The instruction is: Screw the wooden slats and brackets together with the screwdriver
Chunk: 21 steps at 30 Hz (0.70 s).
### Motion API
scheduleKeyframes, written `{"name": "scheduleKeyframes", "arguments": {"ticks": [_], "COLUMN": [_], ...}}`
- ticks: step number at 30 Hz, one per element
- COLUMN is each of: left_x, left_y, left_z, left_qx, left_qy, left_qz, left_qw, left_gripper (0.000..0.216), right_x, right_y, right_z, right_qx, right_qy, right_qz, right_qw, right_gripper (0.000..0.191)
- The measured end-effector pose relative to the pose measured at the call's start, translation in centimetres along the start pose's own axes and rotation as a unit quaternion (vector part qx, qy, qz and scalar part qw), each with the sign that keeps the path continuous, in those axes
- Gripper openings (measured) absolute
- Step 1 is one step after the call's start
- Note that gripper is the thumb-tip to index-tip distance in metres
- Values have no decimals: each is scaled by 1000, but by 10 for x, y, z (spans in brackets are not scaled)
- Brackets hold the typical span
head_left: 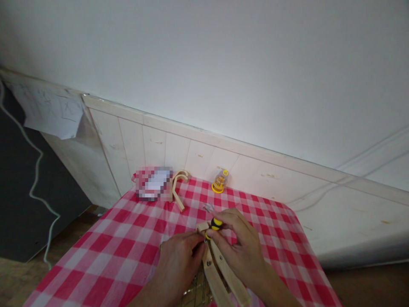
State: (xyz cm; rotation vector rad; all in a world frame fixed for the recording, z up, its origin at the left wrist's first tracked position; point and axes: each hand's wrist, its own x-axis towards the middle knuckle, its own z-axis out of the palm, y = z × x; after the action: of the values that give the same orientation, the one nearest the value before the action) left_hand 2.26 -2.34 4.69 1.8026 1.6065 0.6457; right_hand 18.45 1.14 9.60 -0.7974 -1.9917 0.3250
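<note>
Working at the near end of a table covered by a red-and-white checked cloth (121,251). Right hand (238,245) pinches a stubby yellow-and-black screwdriver (216,224), thumb and fingertips closed on its handle, shaft angled down to the top end of two pale wooden slats (220,273). The tip itself is hidden between the hands. Left hand (179,262) is curled onto that same end of the slats, fingertips on the wood just beside the driver. The slats run toward the viewer and off the bottom edge, over what looks like a wire grid (193,292). Risks, as I judge them: the short handle gives little purchase, so the tip could slip out and jab the left fingertips, which sit right against it. The slats seem steadied only by the left hand, so they may twist and pull the joint out of line. Small metal pieces (208,207) lie loose just behind the hands, where a wrist could scatter them. Curved wooden part (177,189) and yellow bit holder (220,181) sit well back by the wall.
</note>
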Motion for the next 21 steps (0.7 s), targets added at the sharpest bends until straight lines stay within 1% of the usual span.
{"name": "scheduleKeyframes", "arguments": {"ticks": [3,7,11,14,21], "left_x": [0,1,1,0,1], "left_y": [-1,-2,-2,-2,-3], "left_z": [1,2,2,1,2], "left_qx": [1,4,9,13,13], "left_qy": [2,-2,-5,-6,-6], "left_qz": [0,-4,-4,-6,-4], "left_qw": [1000,1000,1000,1000,1000], "left_gripper": [26,26,25,26,27], "right_x": [-3,-10,-16,-17,-12], "right_y": [-1,-2,1,3,1], "right_z": [0,1,4,5,5], "right_qx": [6,20,29,20,-3], "right_qy": [-5,-42,-31,-19,7], "right_qz": [10,53,80,75,42], "right_qw": [1000,997,996,997,999], "right_gripper": [28,36,36,37,29]}}
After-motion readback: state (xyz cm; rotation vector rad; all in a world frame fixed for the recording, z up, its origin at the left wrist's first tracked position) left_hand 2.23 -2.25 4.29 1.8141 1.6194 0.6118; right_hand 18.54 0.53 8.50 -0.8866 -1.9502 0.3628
